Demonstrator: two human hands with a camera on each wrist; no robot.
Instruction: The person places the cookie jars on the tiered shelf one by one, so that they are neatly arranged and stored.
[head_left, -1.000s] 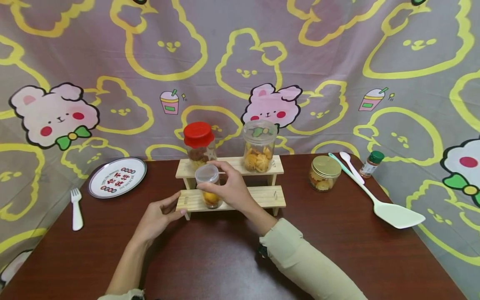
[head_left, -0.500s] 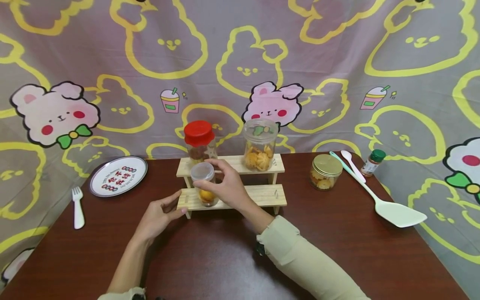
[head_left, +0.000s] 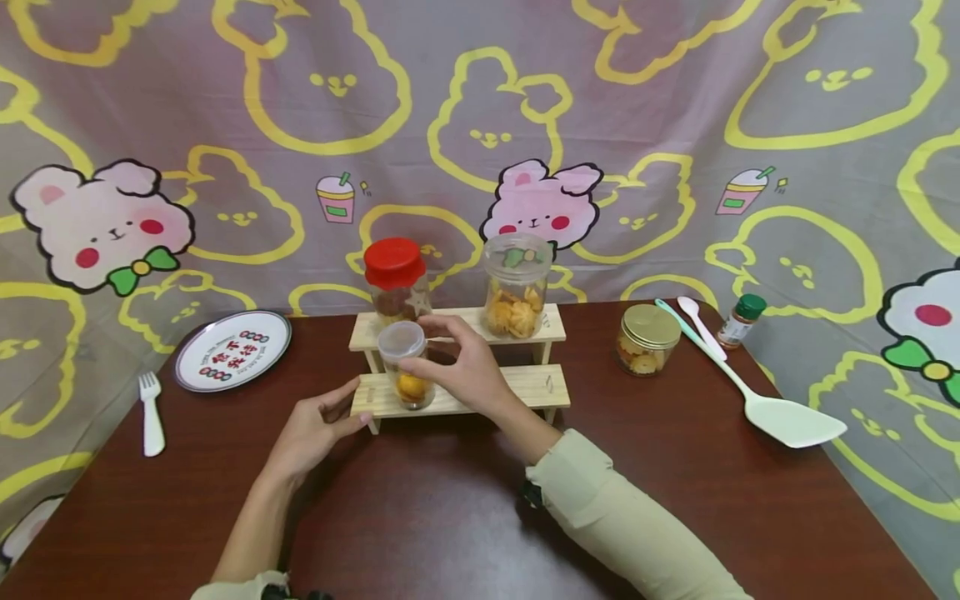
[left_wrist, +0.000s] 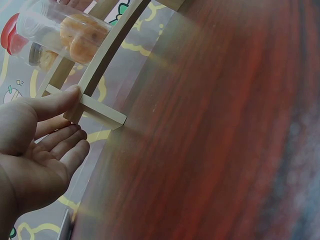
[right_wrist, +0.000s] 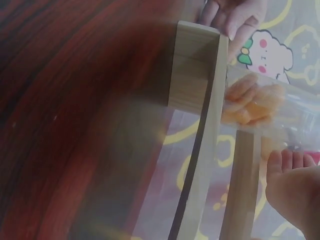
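A small clear jar (head_left: 412, 392) with a translucent lid and orange-yellow contents stands near the left end of the lower step of a two-tier wooden rack (head_left: 498, 382). My right hand (head_left: 468, 371) holds it from the right, thumb across its front and index finger by the lid. At the left end of that step, my left hand (head_left: 313, 429) grips the wood; in the left wrist view its thumb (left_wrist: 62, 101) lies against the board, the other fingers curled below. On the upper step are a red-lidded jar (head_left: 395, 267) and a larger clear jar (head_left: 516, 287) of cookies.
Left of the rack lie a printed plate (head_left: 234, 351) and a white fork (head_left: 152, 417). To the right are a gold-lidded jar (head_left: 647, 340), a pale spatula (head_left: 791, 419), a white spoon (head_left: 699, 325) and a green-capped bottle (head_left: 741, 321). A patterned cloth (head_left: 637, 108) hangs behind.
The small jar has shifted slightly left along the lower step with my right hand. The right thumb now sits a little further right on it. My left hand stays at the rack's end.
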